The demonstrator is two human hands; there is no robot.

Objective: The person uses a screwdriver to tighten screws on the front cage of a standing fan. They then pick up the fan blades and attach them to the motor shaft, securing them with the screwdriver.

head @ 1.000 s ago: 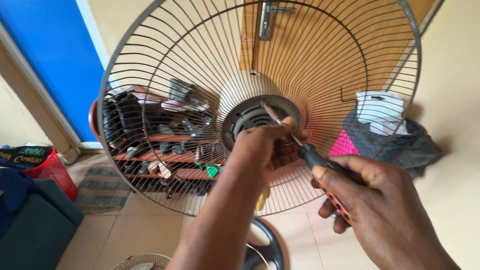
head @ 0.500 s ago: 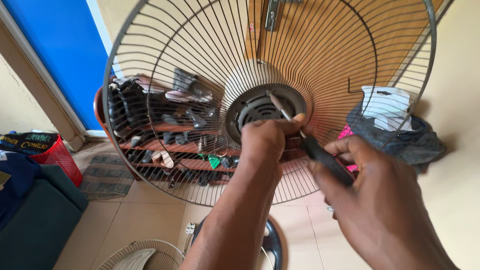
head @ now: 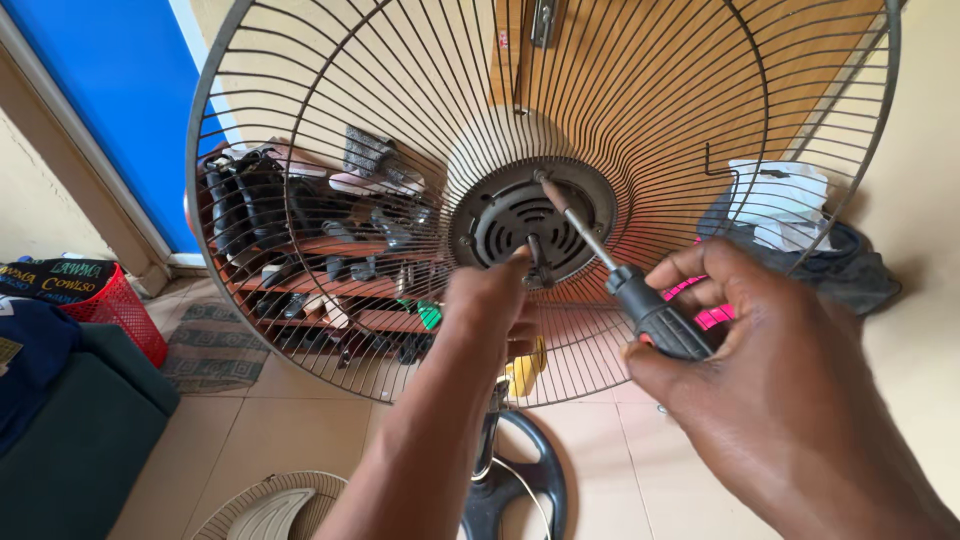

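A standing fan's rear wire guard (head: 330, 110) fills the view, with the dark round motor hub (head: 500, 215) and its short shaft (head: 536, 258) in the middle. My right hand (head: 770, 380) grips the black handle of a screwdriver (head: 655, 318); its metal shank runs up-left, and the tip rests on the hub's upper rim. My left hand (head: 490, 305) reaches up from below, with its fingertips touching the hub just beside the shaft. It holds nothing that I can see.
Behind the guard stand a wooden shoe rack (head: 330, 290) and a wooden door (head: 640, 70). A red basket (head: 110, 320) and a dark cushion (head: 60, 430) sit at the left. The fan's black base (head: 520, 490) and a loose front guard (head: 270, 510) lie on the tiled floor. A pile of clothes (head: 800, 240) is at the right.
My left hand let go of the screwdriver shank and dropped lower, uncovering the shaft. The right hand shifted up and right along the handle. The view moved slightly closer.
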